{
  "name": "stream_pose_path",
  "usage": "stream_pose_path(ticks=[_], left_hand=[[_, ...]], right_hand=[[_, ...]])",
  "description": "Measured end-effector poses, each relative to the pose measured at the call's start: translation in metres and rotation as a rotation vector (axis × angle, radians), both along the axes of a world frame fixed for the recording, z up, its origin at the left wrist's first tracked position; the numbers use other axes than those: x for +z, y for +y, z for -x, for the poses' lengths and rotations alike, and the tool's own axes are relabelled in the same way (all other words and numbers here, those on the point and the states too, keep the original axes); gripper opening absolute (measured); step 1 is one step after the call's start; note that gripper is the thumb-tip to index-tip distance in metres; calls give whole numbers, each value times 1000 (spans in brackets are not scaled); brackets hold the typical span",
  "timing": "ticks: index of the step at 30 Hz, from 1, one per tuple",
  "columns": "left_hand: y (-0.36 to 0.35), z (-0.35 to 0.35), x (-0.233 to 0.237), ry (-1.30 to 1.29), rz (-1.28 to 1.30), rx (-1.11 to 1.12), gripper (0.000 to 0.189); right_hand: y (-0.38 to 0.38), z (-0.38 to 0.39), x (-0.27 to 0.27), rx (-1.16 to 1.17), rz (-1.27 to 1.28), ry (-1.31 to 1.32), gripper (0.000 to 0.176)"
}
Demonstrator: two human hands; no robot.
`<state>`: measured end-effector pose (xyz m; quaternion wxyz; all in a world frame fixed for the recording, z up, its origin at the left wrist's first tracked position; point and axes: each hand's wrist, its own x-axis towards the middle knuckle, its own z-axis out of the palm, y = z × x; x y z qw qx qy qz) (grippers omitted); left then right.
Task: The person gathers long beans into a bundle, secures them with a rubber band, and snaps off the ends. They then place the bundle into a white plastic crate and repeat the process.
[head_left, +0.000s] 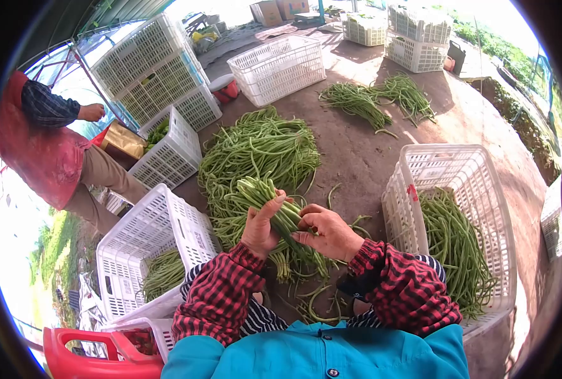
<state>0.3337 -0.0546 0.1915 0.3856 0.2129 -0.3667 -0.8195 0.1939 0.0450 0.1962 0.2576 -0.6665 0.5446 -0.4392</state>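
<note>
A bunch of green long beans [256,189] is gripped in my left hand [261,228], the thumb lying over it and the cut-looking ends sticking up beyond the fingers. At the bunch's right side, my right hand [329,234] is closed, its fingers and thumb pinching at the beans. The lower part of the bunch hangs toward the ground between my wrists. Just beyond my hands lies a large heap of long beans [262,148]. Some loose beans are scattered on the ground near my feet.
White crates with beans stand at my right [502,252] and left [113,265]. Ahead are another white crate [306,60], two bean piles [357,104] and stacked crates [145,69]. A person in a red apron [37,145] stands left. A red stool [97,363] is nearby.
</note>
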Motion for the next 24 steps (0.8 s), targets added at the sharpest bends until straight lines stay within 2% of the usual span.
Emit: stream_pose_path(ticks=[3,4,5,7,8,11,12,13,15,16,20,24], left_hand=[[-1,-5,0,16,11,8,20],[-1,-6,0,-3,22,18,19],[-1,-7,1,-2,18,21,19],[-1,-10,1,-73,22,26,19],[-2,-12,2,-84,27,-2,21],[2,-13,7,-30,44,-29,21],[-4,-12,-2,-15,23,-13,25],[-5,-12,-4,-17,18,-21,25],[-6,-12,-4,71,-38,-36,31],[-8,-11,-9,51,-35,-21,37],[-3,-6,-9,99,-22,-20,44],[3,-5,-6,20,97,7,51]], right_hand=[[4,-6,11,-44,-91,-96,16],[1,-6,-4,-46,30,-151,18],[-1,-5,-8,-43,26,-150,18],[-2,-6,-12,-206,20,-262,27],[-3,-4,-7,-274,85,-82,34],[-5,-8,-1,-287,150,-156,38],[-6,-12,-1,-336,302,-110,30],[-5,-14,0,-344,297,-110,30],[-3,-18,5,-171,264,-114,18],[0,-24,12,-185,203,-183,11],[-6,-25,-2,-242,221,-148,14],[-7,-22,-1,-258,175,-55,14]])
